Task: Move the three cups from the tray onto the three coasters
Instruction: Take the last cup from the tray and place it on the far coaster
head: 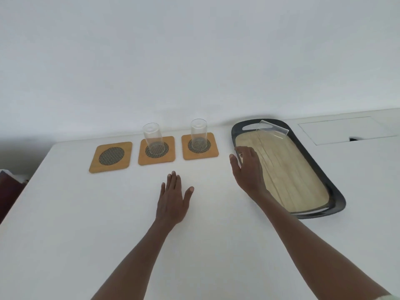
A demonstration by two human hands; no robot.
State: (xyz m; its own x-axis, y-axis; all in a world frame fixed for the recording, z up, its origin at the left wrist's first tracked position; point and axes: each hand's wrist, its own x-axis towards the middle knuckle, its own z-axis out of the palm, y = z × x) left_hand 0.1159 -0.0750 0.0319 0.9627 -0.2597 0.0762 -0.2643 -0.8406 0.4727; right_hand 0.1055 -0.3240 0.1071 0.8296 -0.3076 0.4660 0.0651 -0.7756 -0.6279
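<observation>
Head view: two clear glass cups (152, 136) (198, 132) upright on middle and right square wooden coasters (156, 150) (200, 146), left coaster (110, 156) bare, third clear cup (272, 129) lying on its side at the far end of the dark-rimmed wooden tray (319, 169), your left hand (174, 200) flat on the white table (65, 213), fingers spread, your right hand (247, 167) open over the tray's near-left rim, holding nothing.

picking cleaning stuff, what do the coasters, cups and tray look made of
Coasters: likely wood or bamboo, matte tan, with dark woven mesh circles. Cups: clear, glossy, glass or plastic, can't tell which. Tray: dark matte rim, probably plastic, around a pale wood-grain base.
</observation>
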